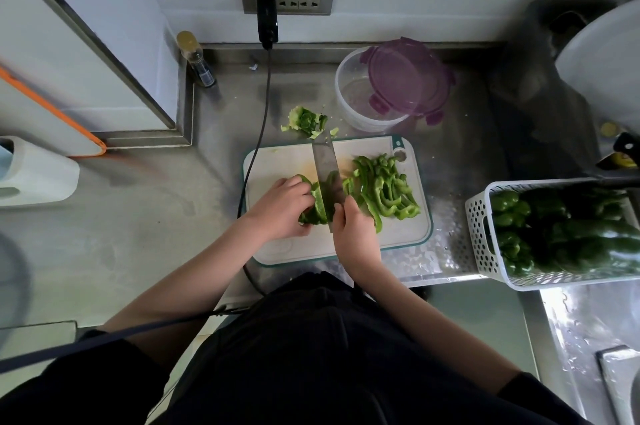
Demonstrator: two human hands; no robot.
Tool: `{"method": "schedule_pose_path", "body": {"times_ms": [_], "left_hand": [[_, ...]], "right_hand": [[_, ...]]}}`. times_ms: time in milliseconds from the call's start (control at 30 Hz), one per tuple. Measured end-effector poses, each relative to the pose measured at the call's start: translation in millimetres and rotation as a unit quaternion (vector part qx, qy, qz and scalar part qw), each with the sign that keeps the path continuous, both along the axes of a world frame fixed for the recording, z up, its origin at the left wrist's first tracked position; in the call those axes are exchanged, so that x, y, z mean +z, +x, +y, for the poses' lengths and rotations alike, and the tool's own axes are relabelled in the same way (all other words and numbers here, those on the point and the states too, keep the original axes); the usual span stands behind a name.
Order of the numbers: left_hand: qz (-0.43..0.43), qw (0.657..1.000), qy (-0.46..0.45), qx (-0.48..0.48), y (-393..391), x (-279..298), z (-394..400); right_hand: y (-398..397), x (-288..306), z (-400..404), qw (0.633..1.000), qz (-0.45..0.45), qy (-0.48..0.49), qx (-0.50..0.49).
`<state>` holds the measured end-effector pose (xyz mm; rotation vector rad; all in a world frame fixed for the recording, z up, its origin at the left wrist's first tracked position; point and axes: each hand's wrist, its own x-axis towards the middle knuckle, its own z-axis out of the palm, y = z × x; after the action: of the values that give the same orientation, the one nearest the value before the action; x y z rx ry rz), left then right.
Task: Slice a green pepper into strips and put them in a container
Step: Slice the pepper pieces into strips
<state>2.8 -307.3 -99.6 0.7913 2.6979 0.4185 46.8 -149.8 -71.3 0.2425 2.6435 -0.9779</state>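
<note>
Purple lid [408, 78] half across the container [349, 92] mouth

Strips [384, 187] on board [287, 161], container [356, 95] behind, basket [479, 237] right.

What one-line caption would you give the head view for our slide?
Left hand steadies a green pepper as the right hand slices with a cleaver.

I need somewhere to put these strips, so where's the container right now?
In the head view, the clear container sits on the counter just beyond the cutting board's far right corner, with its purple lid leaning on its right rim.
</note>
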Motion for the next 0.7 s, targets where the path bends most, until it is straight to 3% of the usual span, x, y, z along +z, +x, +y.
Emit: {"method": "schedule_pose_path", "body": {"times_ms": [700], "left_hand": [[-0.038,0.997,-0.060,-0.036,-7.8,-2.2,5.5]], "right_hand": [[6.8,-16.8,-12.2,0.998,-0.044,0.027,0.019]]}}
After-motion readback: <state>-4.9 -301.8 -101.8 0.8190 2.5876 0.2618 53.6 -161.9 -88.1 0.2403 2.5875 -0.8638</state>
